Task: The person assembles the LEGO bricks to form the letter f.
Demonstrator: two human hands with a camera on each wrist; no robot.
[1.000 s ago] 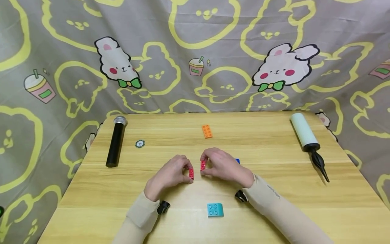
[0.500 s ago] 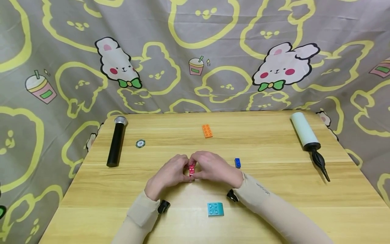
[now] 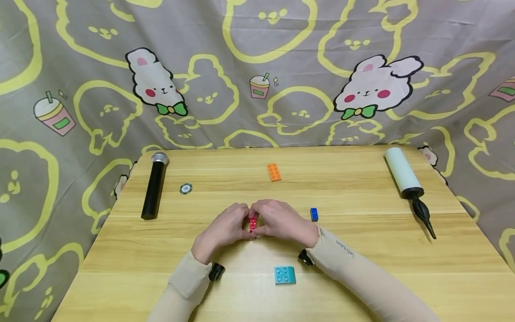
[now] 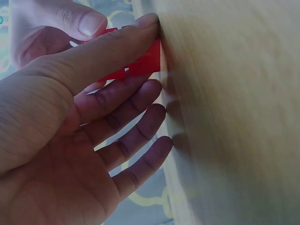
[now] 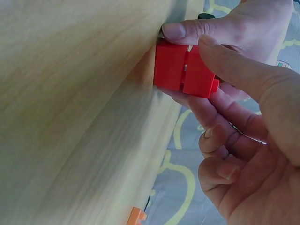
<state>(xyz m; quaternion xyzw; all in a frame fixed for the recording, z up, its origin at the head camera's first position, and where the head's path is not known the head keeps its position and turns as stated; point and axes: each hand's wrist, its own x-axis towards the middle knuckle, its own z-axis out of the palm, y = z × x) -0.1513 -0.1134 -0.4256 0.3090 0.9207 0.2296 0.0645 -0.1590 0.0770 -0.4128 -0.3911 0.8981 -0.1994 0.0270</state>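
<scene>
Two red toy bricks meet between my hands at the middle of the table. In the right wrist view the lower red brick [image 5: 168, 65] stands on the tabletop, and the upper red brick [image 5: 197, 77] sits against its top, slightly tilted, with a narrow gap showing. My left hand [image 3: 226, 227] pinches the lower brick between thumb and fingers; its other fingers extend in the left wrist view. My right hand [image 3: 280, 220] pinches the upper brick from the other side. From the head view only the studded top shows, and fingers cover the brick ends.
Around the hands on the wooden table [image 3: 128, 268] lie a blue brick [image 3: 314, 214], a teal brick [image 3: 284, 275] and an orange brick [image 3: 274, 172]. Farther out are a microphone [image 3: 154, 188], a poker chip [image 3: 186, 188] and a hand pump [image 3: 403, 172]. A patterned curtain [image 3: 225, 112] hangs behind.
My right hand has moved left with its red brick, bringing it onto the brick in my left hand. This uncovered the blue brick. Over the last half second, hardly anything has shifted.
</scene>
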